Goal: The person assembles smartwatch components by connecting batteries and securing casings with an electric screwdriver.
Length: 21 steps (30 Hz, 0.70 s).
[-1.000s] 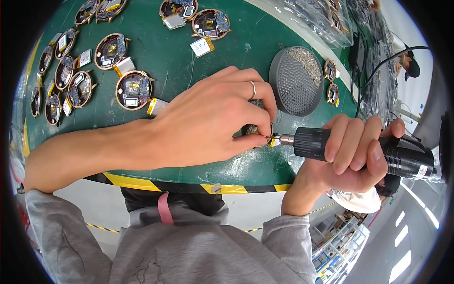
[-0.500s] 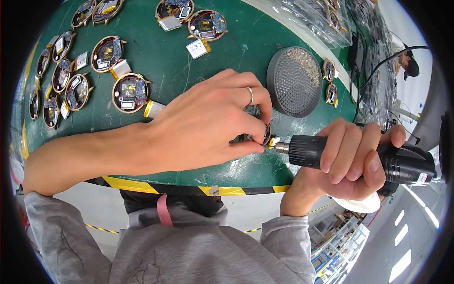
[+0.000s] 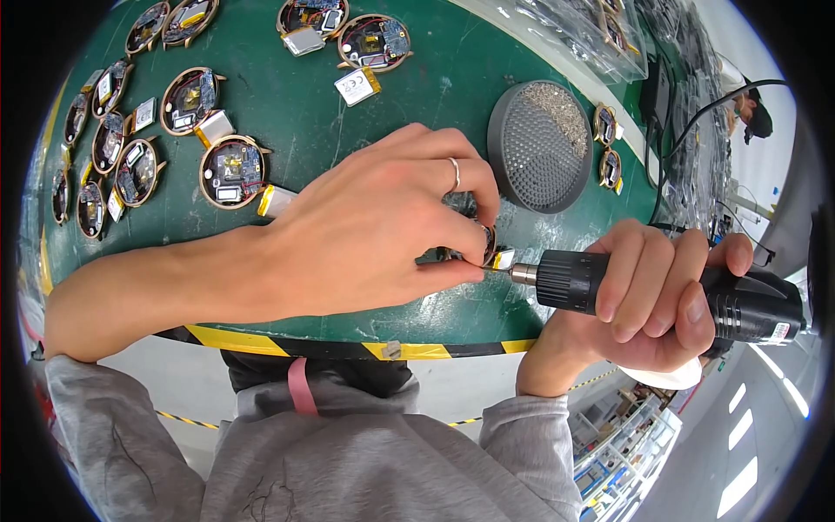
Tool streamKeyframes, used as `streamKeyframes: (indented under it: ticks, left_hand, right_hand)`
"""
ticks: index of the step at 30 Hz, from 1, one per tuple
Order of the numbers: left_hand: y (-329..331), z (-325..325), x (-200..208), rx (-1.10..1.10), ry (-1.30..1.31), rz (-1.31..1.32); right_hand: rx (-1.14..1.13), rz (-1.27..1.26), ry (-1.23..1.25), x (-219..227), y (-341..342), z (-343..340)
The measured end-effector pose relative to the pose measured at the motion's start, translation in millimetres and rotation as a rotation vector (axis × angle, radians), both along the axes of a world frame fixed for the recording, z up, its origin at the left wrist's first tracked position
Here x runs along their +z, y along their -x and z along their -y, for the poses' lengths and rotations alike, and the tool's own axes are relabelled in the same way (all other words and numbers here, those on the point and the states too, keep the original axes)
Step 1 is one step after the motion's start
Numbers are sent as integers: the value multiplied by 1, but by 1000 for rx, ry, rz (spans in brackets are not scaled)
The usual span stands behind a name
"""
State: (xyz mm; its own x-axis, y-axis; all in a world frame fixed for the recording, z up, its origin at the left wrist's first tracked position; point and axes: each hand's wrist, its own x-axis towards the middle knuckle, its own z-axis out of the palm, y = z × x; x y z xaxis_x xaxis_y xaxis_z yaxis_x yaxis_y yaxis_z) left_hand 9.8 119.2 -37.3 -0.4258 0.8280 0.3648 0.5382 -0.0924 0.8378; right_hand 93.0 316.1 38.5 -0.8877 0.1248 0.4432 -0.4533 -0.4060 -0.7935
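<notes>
My left hand (image 3: 383, 217), with a ring on one finger, is bent over a small round watch case (image 3: 491, 242). Its fingers close around the case and hide most of it. A small white and yellow battery (image 3: 504, 259) peeks out beside the case. My right hand (image 3: 648, 296) wraps around a black electric screwdriver (image 3: 570, 280), held nearly level. The screwdriver's thin bit points left and reaches the left thumb and fingertip at the near edge of the case. Whether the tip sits on a screw is hidden.
Several open watch cases (image 3: 235, 171) with circuit boards and attached batteries lie at the left and back of the green table (image 3: 287, 96). A round grey screw tray (image 3: 531, 174) holds many tiny screws. Two more cases (image 3: 610, 168), plastic bags (image 3: 583, 35) and a black cable (image 3: 696, 130) are at right.
The screwdriver and my right hand have shifted slightly right, and more of the bit shows. My left hand keeps its grip on the watch case.
</notes>
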Motion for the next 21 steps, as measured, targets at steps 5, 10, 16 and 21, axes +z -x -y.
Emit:
streamKeyframes:
  ticks: [5,10,16,21]
  left_hand:
    - [0,0,0,-4,-10,9]
    - [1,0,2,10,-8,29]
    - [1,1,0,-1,-11,44]
    - [0,-1,1,9,-38,41]
  right_hand:
    - [28,-13,-11,0,0,-1]
    - [25,-16,-3,1,4,4]
    - [42,-11,-29,1,5,4]
    - [52,-11,-41,2,5,3]
